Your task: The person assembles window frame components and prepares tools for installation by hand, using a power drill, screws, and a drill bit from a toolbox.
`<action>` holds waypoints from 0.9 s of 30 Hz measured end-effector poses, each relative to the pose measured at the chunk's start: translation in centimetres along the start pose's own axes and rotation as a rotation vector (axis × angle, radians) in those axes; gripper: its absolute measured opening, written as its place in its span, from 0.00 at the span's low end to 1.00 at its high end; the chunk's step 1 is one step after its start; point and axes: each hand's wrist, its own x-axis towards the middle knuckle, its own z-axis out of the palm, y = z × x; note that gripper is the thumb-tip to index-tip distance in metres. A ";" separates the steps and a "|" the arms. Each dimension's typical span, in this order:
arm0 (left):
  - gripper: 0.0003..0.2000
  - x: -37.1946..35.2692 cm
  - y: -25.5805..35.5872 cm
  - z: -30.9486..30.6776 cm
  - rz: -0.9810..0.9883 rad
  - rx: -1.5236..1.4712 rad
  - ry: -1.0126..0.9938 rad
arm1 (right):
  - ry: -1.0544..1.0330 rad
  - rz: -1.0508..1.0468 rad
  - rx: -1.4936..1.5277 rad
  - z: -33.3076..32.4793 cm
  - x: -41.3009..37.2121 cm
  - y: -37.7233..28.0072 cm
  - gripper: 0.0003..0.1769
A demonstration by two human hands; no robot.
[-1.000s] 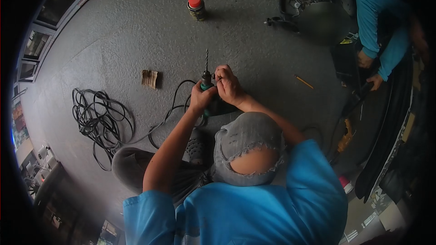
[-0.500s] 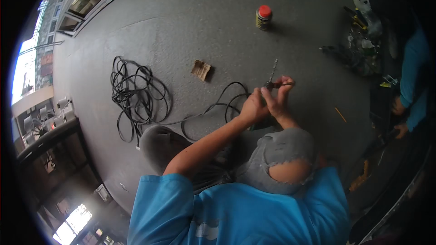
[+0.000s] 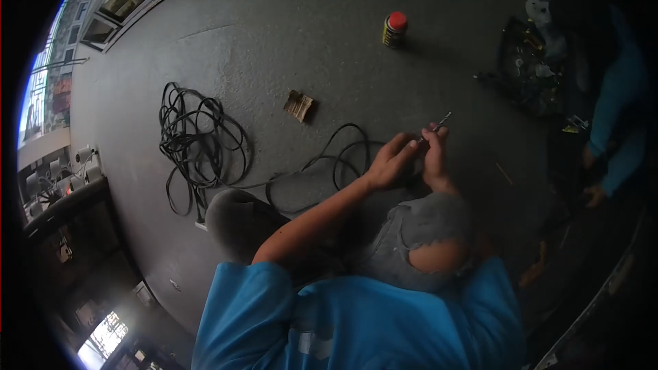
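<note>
Over my knees, both hands are close together. My right hand (image 3: 436,157) grips a spiral metal drill bit (image 3: 445,121), whose fluted end sticks out past the fingertips toward the upper right. Beside it, my left hand (image 3: 393,162) is closed with its fingers bent. Its fingertips come close to the right thumb, and what it holds, if anything, is hidden. A black cable (image 3: 336,157) loops over the floor just left of my hands. The space beneath my hands is too dark to make out.
A tangled cable coil (image 3: 202,140) lies left, near a torn cardboard piece (image 3: 299,105). A red-capped can (image 3: 395,30) stands ahead. At right are a pile of tools and small parts (image 3: 538,62) and another person's blue sleeve (image 3: 620,103) and hands. A thin stick (image 3: 504,173) lies nearby.
The drill bit has swung from pointing nearly straight ahead to tilting right, and less of it shows. The dark rod by my right fingers is no longer visible. The picture is darker.
</note>
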 end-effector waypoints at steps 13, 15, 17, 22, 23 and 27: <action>0.14 1.0 -0.9 -3.8 0.069 0.286 0.175 | -0.193 0.148 0.083 -2.2 0.7 1.8 0.11; 0.14 1.4 -1.7 -3.3 0.080 0.301 0.239 | -0.267 0.093 0.054 -1.6 1.0 2.0 0.12; 0.14 1.5 -2.2 -3.5 0.096 0.314 0.308 | -0.348 0.035 0.024 -1.3 1.4 2.0 0.13; 0.13 0.3 -0.5 -5.3 0.006 0.034 0.094 | -0.423 -0.159 -0.074 -1.4 1.1 2.8 0.12; 0.13 0.3 -0.8 -5.8 0.010 0.092 0.058 | -0.420 -0.156 -0.071 -1.2 1.0 3.0 0.12; 0.12 0.2 -0.8 -4.9 0.003 0.120 0.108 | -0.374 -0.263 -0.094 -1.1 1.3 4.6 0.12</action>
